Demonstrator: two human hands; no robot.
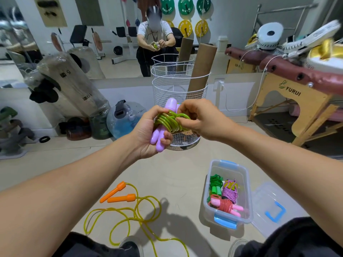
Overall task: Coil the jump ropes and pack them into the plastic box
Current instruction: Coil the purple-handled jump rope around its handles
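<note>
Weights: gray dumbbells (11, 134) are sitting on the floor at the far left, near a big wrapped punching bag (70, 86) that is leaning on the mirror wall.
Water bag: a blue see-through water bag (123, 118) is resting on the floor just beside the punching bag.
Orange rope: a jump rope with orange handles (118, 194) is lying loose on the floor, and its yellow cord (130, 217) is curling in big loops near the person's knees.
Left hand: the left hand (148, 134) is wrapping its fingers around two purple handles (161, 135) and is holding them tight.
Green cord: the green cord (169, 121) is sitting in tight loops around the purple handles, up in the air between both hands and in front of the basket.
Right hand: the right hand (201, 120) is pinching the green cord loops with its thumb and fingers.
Basket: a white wire basket (178, 89) is standing on the floor behind the hands, with a brown cardboard tube (201, 68) sticking up out of it.
Plastic box: the clear plastic box (243, 184) with blue clips is sitting open on the floor to the right, well apart from the hands.
Packed ropes: a green rope bundle (215, 183), a purple rope bundle (230, 190) and a red rope bundle with pink handles (225, 204) are lying inside the box.
Lid: the clear lid (272, 206) with a blue handle is lying flat on the floor just beside the box.
Table: a wooden folding table (289, 95) with a dark red cushion is standing at the far right.
</note>
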